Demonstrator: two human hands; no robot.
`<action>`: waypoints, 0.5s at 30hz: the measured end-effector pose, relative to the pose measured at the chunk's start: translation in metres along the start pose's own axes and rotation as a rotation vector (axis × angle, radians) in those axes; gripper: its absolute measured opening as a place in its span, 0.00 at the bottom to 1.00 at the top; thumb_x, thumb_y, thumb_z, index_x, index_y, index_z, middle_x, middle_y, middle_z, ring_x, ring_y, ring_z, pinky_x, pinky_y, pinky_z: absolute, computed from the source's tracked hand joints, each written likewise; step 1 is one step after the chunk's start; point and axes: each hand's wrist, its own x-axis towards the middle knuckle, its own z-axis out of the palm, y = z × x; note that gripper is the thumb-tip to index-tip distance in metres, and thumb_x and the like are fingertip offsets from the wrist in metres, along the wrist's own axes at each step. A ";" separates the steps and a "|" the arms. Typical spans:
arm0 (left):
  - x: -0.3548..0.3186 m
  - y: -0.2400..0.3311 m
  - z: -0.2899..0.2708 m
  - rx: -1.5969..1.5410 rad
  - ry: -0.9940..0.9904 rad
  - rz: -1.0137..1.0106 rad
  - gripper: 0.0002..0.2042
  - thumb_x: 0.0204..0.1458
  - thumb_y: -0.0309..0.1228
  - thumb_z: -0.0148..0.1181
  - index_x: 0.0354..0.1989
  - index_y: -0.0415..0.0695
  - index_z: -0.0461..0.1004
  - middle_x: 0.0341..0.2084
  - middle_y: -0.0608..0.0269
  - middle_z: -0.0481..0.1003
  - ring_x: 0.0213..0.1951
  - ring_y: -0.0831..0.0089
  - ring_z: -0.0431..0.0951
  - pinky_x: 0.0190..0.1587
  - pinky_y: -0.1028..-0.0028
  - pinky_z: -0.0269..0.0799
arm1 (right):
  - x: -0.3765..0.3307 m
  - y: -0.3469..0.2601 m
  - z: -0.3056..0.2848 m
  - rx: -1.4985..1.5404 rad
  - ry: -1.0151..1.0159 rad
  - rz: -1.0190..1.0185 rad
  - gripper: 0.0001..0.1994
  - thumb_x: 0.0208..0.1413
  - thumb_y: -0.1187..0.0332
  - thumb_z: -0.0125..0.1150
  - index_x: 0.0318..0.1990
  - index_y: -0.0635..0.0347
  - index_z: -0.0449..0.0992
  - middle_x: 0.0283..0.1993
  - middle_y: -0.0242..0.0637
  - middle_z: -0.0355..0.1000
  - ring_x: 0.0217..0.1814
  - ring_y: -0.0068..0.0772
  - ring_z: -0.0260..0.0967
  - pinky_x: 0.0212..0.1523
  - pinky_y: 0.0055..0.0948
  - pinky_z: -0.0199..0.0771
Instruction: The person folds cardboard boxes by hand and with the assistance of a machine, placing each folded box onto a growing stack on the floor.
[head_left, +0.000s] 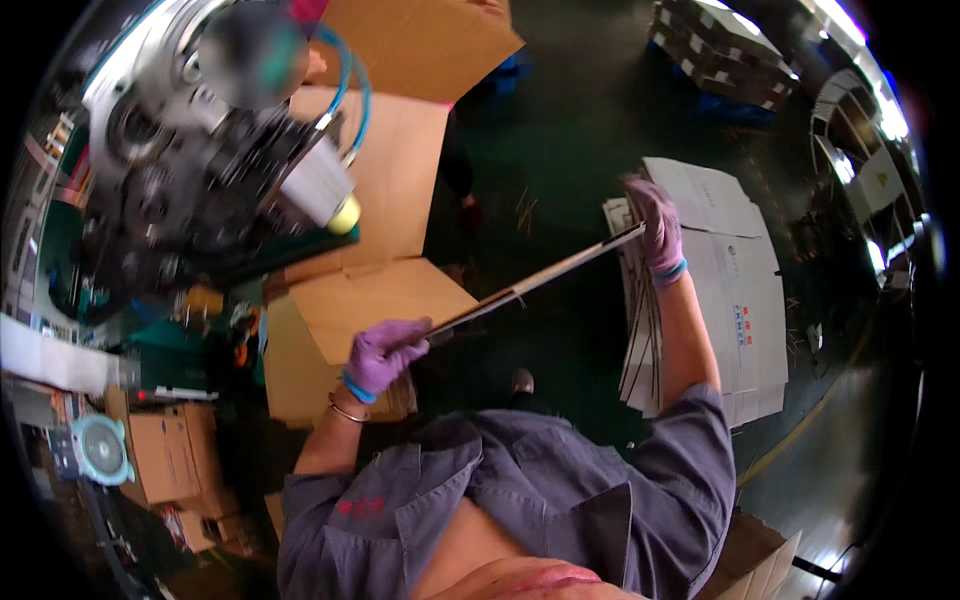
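A flattened cardboard carton [550,273], seen nearly edge-on, spans the space in front of my body. At its left end my left hand [385,355], in a purple glove, is closed on the edge. My right hand [658,228], also gloved in purple, grips the far right end, which is raised higher in the picture. Just beyond and under my right forearm lies a stack of flattened grey-white cartons [735,290]. Close to my left hand are brown cardboard sheets [370,305], with folded flaps spread out.
A metal machine [170,190] with a blue hose fills the upper left. Behind it another person holds a large brown carton [410,45]. Bundled cardboard [725,55] sits on a blue pallet at the far right. Brown boxes [165,455] stand at lower left.
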 end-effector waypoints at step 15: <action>-0.125 0.012 -0.063 1.601 0.062 0.348 0.22 0.49 0.30 0.49 0.55 0.55 0.66 0.51 0.62 0.64 0.26 0.76 0.71 0.33 0.72 0.69 | -0.085 -0.238 0.249 0.236 -1.176 -0.396 0.22 0.58 0.69 0.43 0.61 0.61 0.57 0.27 0.51 0.69 0.27 0.49 0.70 0.30 0.40 0.71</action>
